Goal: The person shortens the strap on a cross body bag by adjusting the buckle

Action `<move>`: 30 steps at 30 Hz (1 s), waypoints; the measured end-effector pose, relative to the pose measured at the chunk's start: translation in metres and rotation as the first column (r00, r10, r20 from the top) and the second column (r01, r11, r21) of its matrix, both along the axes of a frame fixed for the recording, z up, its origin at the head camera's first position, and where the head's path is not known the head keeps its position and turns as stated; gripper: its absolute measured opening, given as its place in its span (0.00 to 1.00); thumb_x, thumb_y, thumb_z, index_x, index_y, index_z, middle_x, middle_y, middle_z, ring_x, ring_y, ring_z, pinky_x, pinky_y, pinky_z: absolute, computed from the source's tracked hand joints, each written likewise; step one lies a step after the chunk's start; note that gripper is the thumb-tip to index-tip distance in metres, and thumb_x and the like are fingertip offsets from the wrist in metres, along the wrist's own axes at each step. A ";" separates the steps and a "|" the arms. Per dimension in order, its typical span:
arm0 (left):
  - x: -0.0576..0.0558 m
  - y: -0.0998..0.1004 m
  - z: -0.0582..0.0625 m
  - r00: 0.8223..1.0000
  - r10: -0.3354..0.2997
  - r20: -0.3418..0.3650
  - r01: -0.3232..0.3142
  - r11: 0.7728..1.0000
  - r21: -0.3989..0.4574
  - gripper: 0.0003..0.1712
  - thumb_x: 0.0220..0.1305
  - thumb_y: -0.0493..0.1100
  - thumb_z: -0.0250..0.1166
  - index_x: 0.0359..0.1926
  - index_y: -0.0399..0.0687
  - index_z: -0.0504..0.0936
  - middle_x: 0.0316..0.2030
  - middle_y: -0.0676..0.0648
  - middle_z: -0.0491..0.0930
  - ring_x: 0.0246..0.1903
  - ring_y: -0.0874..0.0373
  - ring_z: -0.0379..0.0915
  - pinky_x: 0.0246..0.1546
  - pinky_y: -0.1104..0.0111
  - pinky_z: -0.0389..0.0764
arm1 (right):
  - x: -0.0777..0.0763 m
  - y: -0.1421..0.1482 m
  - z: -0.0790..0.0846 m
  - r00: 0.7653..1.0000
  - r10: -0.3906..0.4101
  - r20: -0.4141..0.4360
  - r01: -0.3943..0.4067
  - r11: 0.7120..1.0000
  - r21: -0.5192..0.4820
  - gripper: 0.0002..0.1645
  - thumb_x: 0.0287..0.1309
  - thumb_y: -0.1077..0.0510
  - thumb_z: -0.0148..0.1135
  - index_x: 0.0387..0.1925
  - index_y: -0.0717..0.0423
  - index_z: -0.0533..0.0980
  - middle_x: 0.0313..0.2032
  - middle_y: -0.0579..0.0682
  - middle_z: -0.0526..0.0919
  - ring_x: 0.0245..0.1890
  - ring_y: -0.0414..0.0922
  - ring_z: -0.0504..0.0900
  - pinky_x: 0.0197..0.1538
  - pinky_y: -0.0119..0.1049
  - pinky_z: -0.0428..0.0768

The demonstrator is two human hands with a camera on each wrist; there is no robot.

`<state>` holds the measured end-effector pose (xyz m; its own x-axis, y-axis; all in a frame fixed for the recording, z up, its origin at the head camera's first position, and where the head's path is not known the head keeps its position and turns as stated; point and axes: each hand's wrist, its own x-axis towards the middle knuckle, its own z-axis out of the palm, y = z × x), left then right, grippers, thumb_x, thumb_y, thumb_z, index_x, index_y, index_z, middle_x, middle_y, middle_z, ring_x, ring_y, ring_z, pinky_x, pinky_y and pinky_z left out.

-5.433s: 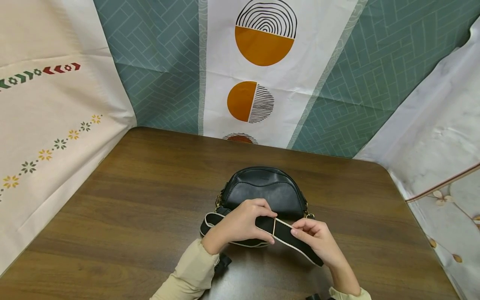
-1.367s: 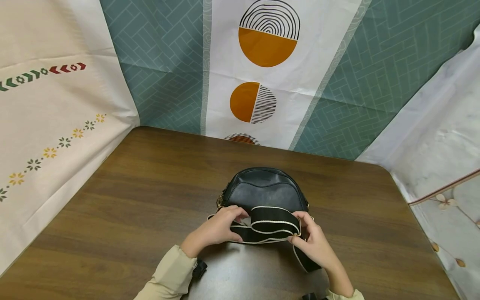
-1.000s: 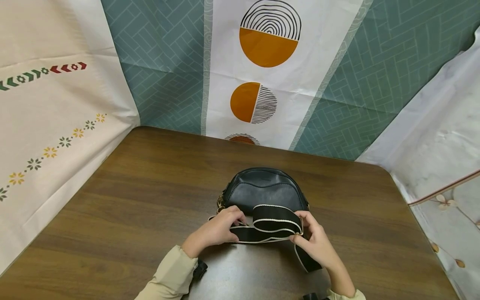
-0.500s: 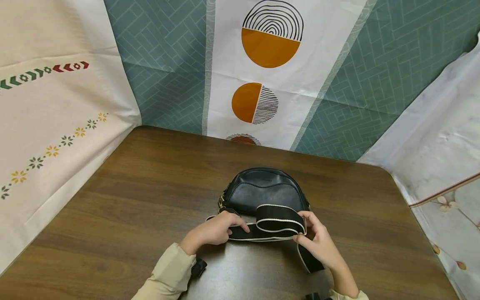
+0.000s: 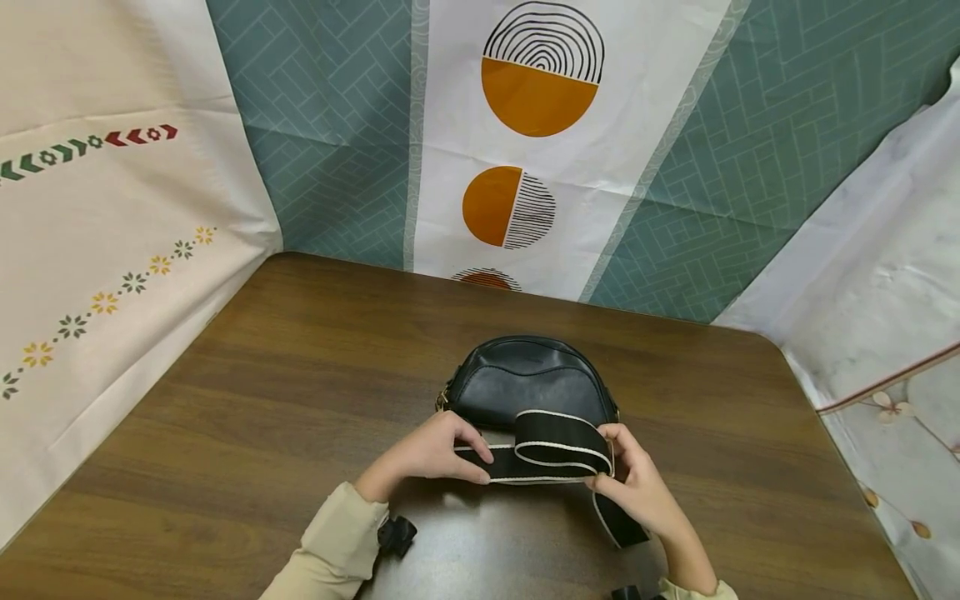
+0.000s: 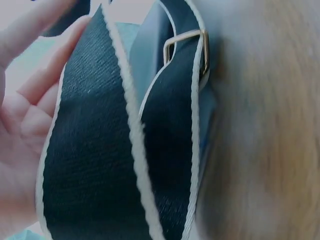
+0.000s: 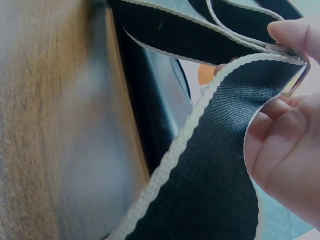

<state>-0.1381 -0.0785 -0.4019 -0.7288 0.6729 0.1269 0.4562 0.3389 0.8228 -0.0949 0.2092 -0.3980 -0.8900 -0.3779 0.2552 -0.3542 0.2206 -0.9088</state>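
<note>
A black half-moon handbag (image 5: 532,382) stands on the table. In front of it lies its wide black bag strap (image 5: 555,429) with cream edging, folded into a loop. My left hand (image 5: 435,450) holds the strap's left part, thumb and forefinger at its edges. My right hand (image 5: 647,493) pinches the strap at its gold metal slider (image 7: 303,75), thumb below and fingers above. From there a length of strap hangs down to the right. The left wrist view shows the slider (image 6: 206,52) beyond the near band of strap. Some left fingers are hidden behind the strap.
The brown wooden table (image 5: 300,383) carries the bag. A teal and white patterned cloth (image 5: 337,133) hangs along its back edge. Pale cloths hang on the left (image 5: 97,275) and right (image 5: 885,275). A black device (image 5: 397,536) sits at my left wrist.
Earlier my left hand held the strap beside a slider; the strap now forms a loop left of my right hand. In the last half second my left forefinger and thumb have spread around the strap.
</note>
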 end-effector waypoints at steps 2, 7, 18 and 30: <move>0.001 0.002 0.000 0.999 0.034 0.036 -0.035 0.999 0.033 0.06 0.43 0.40 0.71 0.25 0.43 0.85 0.26 0.55 0.81 0.30 0.69 0.73 0.35 0.75 0.72 | -0.001 0.000 -0.001 1.000 0.016 -0.006 -0.016 1.000 -0.011 0.26 0.37 0.79 0.56 0.43 0.64 0.63 0.32 0.49 0.74 0.29 0.42 0.73 0.29 0.33 0.75; 0.001 0.004 0.001 0.997 0.059 0.056 -0.064 0.993 0.096 0.02 0.46 0.35 0.69 0.23 0.41 0.84 0.22 0.54 0.80 0.25 0.70 0.71 0.31 0.75 0.72 | -0.003 0.000 -0.001 0.999 0.019 -0.032 -0.020 1.000 -0.013 0.26 0.37 0.79 0.57 0.42 0.64 0.64 0.32 0.46 0.75 0.30 0.43 0.74 0.30 0.33 0.75; 0.000 0.010 0.010 0.999 0.017 0.041 -0.019 0.999 0.048 0.15 0.51 0.25 0.59 0.37 0.41 0.84 0.36 0.48 0.81 0.34 0.68 0.70 0.35 0.75 0.70 | -0.004 0.000 0.002 0.999 0.032 -0.042 -0.032 0.999 -0.014 0.26 0.36 0.80 0.58 0.41 0.63 0.65 0.30 0.45 0.77 0.28 0.39 0.75 0.30 0.32 0.74; 0.000 0.013 0.009 0.995 0.053 0.082 -0.061 0.994 0.090 0.06 0.50 0.37 0.67 0.32 0.42 0.86 0.30 0.51 0.82 0.35 0.65 0.75 0.37 0.74 0.73 | -0.002 0.001 0.000 0.999 -0.017 -0.037 0.018 1.000 0.025 0.27 0.35 0.79 0.60 0.40 0.62 0.66 0.28 0.44 0.77 0.26 0.39 0.74 0.29 0.33 0.73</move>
